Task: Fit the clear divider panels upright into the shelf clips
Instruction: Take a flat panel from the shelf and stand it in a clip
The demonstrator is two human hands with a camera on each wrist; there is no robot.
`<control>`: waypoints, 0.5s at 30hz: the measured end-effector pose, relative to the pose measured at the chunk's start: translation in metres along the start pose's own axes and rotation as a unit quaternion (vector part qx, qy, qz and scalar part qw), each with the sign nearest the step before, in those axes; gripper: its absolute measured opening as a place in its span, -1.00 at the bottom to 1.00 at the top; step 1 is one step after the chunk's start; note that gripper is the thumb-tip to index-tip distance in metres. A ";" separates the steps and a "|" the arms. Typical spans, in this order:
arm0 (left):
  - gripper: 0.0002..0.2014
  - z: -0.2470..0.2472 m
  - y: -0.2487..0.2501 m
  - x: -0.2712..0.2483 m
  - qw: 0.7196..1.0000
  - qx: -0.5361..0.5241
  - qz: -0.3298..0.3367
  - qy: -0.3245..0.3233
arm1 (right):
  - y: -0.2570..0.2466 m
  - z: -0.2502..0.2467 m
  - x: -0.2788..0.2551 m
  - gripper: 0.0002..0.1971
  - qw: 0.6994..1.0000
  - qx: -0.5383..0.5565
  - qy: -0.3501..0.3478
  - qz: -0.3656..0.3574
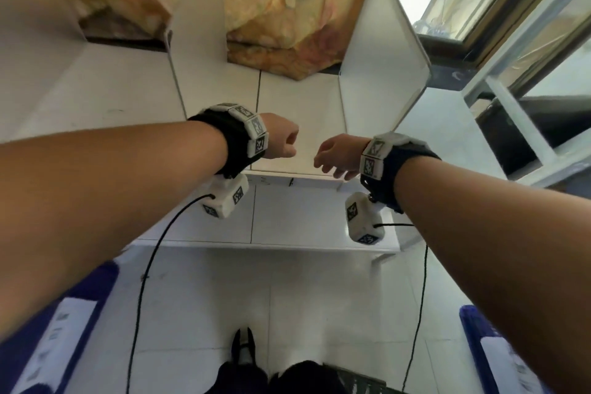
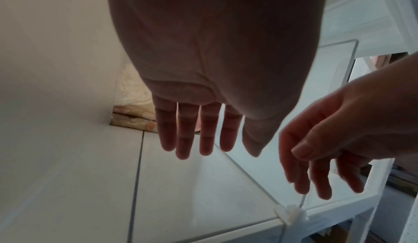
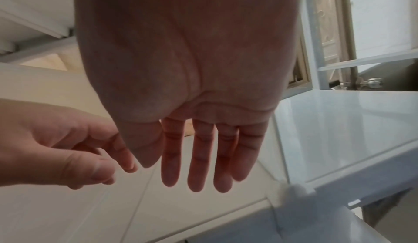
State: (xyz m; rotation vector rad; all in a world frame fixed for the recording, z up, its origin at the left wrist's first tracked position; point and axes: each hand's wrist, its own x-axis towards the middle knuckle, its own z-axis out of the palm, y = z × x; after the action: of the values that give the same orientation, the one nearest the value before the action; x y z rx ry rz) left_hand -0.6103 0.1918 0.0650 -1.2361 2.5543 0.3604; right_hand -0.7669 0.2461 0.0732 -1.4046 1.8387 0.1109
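The white shelf (image 1: 297, 125) is seen spread below both arms, and on it a clear divider panel (image 1: 383, 51) is stood upright to the right, its lower front corner seated in a white clip (image 2: 291, 214) at the shelf's front edge, with a second clear panel (image 1: 174, 70) seen edge-on to the left. Between the two panels an open stretch of shelf is left, and above it the left hand (image 1: 281, 141) and right hand (image 1: 339, 155) are held close together but apart. Nothing is held by either grip: fingers are loosely spread, the right fingertips (image 2: 302, 184) just above the clip, the panel just beside them.
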 end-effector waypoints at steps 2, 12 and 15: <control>-0.63 -0.008 -0.009 -0.022 1.000 -0.009 -0.021 0.007 | -0.016 0.002 -0.009 -0.71 0.999 -0.042 0.000 -0.021; -0.62 -0.035 -0.048 -0.141 0.986 -0.016 -0.163 0.039 | -0.069 -0.001 -0.040 -0.71 0.986 -0.119 0.056 -0.103; -0.62 -0.037 -0.055 -0.168 0.982 -0.020 -0.184 0.045 | -0.095 0.006 -0.052 -0.63 0.980 -0.139 0.057 -0.128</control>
State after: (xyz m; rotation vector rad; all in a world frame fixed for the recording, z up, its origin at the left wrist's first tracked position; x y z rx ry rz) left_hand -0.4719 0.2673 0.1538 -1.7354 2.3269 0.2787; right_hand -0.6802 0.2536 0.1383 -1.8655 1.7652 0.1637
